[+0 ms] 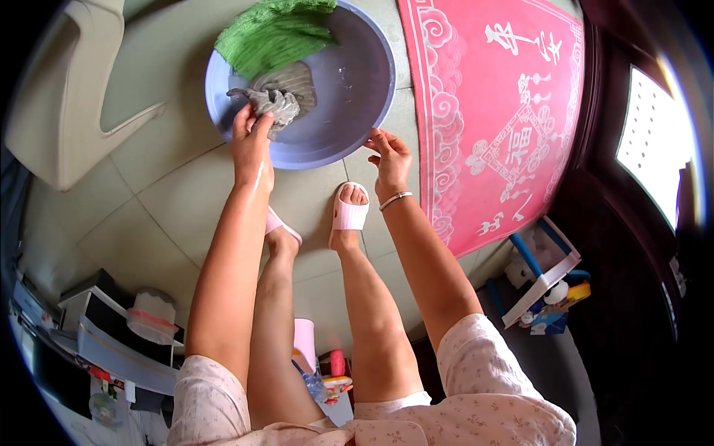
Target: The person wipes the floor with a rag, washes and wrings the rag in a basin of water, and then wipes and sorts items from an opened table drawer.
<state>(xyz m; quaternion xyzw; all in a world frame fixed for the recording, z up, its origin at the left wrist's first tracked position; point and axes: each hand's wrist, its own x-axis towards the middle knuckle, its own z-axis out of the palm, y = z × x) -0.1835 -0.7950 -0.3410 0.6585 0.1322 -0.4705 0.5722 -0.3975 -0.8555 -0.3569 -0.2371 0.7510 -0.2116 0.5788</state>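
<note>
A round lavender basin (349, 126) stands on the tiled floor with some water in it. My left hand (251, 141) is closed on a bunched, wet grey cloth (279, 104) at the basin's near left side. Part of that cloth spreads out flat toward the basin's middle. Draped over the far left rim is a green textured cloth (275, 33), apart from my left hand. With thumb and fingertips, my right hand (390, 157) pinches the basin's near right rim; a bracelet circles that wrist.
A red mat with white patterns (506, 111) lies to the right of the basin, before a dark wooden door frame. At the left stands a beige plastic chair (67, 97). My slippered feet (349, 208) are just below the basin. Toys and a small rack (547, 279) sit lower right.
</note>
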